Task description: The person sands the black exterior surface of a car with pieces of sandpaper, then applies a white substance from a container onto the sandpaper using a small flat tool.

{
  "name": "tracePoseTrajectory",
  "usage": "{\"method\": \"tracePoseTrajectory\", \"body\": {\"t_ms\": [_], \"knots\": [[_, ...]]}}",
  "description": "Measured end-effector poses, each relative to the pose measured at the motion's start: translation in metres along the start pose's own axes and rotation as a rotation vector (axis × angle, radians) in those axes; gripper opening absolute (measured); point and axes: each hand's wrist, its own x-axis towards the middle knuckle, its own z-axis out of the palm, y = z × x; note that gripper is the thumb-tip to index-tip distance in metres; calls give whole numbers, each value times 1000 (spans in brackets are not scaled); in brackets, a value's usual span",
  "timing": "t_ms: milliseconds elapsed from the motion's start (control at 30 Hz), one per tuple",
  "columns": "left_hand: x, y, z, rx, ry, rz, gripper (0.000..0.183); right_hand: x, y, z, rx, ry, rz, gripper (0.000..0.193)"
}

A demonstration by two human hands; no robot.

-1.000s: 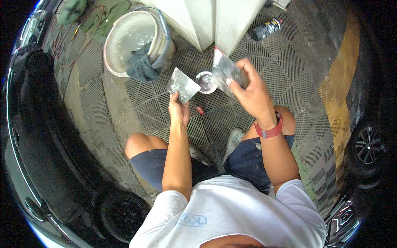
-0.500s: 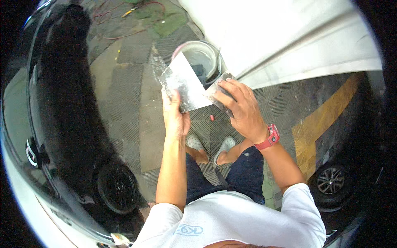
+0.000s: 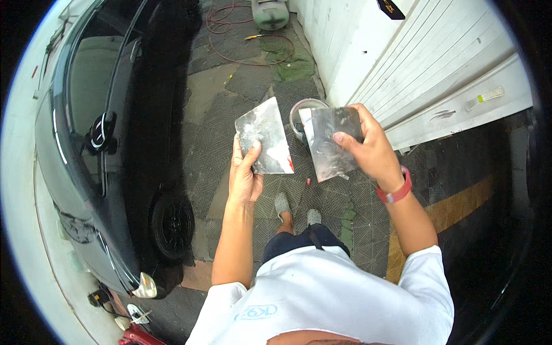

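My left hand (image 3: 246, 169) is closed on a shiny, smudged flat plate (image 3: 265, 135), thumb on top and fingers beneath. A small red smear marks the plate's lower right corner. My right hand (image 3: 376, 150) grips a thin dark grey rectangular plate (image 3: 336, 141) by its right side, thumb across its face. Whitish film covers part of that face, and a pale strip shows along its left edge. The two plates are held apart, with a narrow gap between them. Just beyond, a round bucket (image 3: 295, 109) stands on the floor, partly hidden behind the grey plate.
A dark car (image 3: 109, 190) stands along the left. White panelled wall or door (image 3: 391, 69) rises at the right, with a pale-handled brush or scraper (image 3: 484, 98) on it. A red hose (image 3: 215, 49) curls on the floor beside a green tank (image 3: 270, 14). A small red object (image 3: 308, 181) lies on the matting.
The plates have moved from touching over the bucket to being apart. My right hand has turned, bringing the grey plate's broad face into view. The view has shifted, showing more floor ahead.
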Motion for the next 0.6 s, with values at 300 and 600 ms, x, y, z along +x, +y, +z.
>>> {"method": "tracePoseTrajectory", "body": {"t_ms": [300, 600], "knots": [[-126, 21, 13, 147, 121, 184, 62, -42, 33, 16, 155, -458, 146, 51], [-187, 1, 43, 458, 260, 428, 50, -88, -31, 60, -800, -128, -926, 57]]}}
